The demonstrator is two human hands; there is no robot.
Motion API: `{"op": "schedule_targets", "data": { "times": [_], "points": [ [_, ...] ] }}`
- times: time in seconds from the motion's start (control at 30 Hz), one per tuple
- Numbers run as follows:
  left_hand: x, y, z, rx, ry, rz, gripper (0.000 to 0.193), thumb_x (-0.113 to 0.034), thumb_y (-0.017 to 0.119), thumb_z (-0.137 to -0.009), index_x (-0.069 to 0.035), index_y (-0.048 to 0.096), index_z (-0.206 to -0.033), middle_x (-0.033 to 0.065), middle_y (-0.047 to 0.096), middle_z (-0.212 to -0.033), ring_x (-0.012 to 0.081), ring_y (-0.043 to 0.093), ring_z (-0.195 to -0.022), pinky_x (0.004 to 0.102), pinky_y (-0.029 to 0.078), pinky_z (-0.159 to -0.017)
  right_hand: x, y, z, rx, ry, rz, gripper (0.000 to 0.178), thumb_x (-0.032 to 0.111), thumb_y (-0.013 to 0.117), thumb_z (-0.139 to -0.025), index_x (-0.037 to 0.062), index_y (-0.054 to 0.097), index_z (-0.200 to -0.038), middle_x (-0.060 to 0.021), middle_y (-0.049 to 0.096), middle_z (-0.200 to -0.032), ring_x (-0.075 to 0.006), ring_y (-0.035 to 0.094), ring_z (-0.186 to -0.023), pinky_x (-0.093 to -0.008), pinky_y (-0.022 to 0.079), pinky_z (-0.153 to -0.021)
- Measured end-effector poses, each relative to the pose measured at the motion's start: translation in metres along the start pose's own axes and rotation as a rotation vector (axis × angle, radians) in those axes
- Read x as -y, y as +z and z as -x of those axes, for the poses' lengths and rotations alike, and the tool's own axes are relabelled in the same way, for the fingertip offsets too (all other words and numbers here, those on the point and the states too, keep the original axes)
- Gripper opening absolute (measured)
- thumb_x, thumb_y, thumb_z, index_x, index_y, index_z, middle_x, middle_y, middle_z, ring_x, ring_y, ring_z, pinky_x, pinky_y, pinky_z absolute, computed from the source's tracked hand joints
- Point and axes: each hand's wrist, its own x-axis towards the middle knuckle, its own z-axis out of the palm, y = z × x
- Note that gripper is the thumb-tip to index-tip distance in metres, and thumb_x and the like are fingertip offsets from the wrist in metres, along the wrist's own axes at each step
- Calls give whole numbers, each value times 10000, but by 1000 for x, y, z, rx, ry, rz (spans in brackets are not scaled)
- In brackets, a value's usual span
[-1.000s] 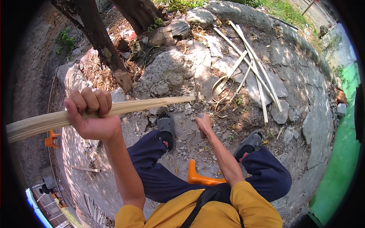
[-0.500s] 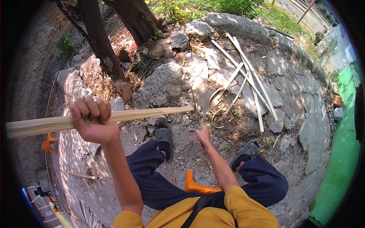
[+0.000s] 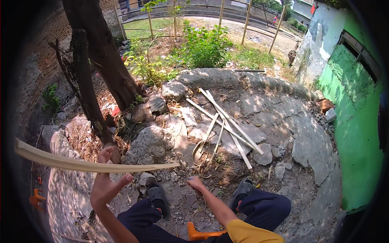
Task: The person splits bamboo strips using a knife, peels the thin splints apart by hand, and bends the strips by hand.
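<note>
A long pale bamboo strip runs sideways in front of me, bowed in the picture, its right end above the broken ground. My left hand is under it with loosened fingers. The strip crosses in front of the fingers, and the thumb stands apart below it. My right hand is closed round the handle of a knife between my feet. Its blade, seen nearly edge-on, is a thin dark line by the strip's right end; whether it touches cannot be made out.
Several pale strips lie crossed on cracked concrete ahead, beside thin curled strips. Rocks and tree trunks stand left. A green wall borders the right. Orange plastic shows between my legs.
My left hand has gone from a closed grip on the strip to loosened fingers. My view has tilted up, showing the bushes and fence. The right hand keeps the knife.
</note>
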Motion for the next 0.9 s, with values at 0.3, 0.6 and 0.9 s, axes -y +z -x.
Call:
{"op": "schedule_targets", "data": {
  "times": [0.3,0.6,0.9],
  "points": [
    [-40,56,153,282,-153,216,405,-486,699,-1023,-93,766,-1091,71,717,-761,254,685,-692,358,574,-708,-16,2,8,-9,61,-14,162,201,694,-819,55,671,-754,-53,619,-616,-179,572,-496,-361,461,-497],
    [-4,131,226,551,-665,1323,1263,-1001,70,-817,-59,340,-1614,334,545,-1455,470,673,-1206,535,538,-1029,-40,-5,5,-66,-4,271,420,394,764,-812,94,759,-1105,-203,775,-1033,-405,738,-1003,-485,560,-877],
    [-1,146,165,85,-249,104,686,-416,805,-919,7,514,-1374,203,648,-1224,376,655,-1176,487,526,-1006,-24,-11,20,-123,-34,410,394,269,767,-760,61,766,-1095,-198,778,-1023,-370,746,-1015,-474,568,-909]
  ]
}}
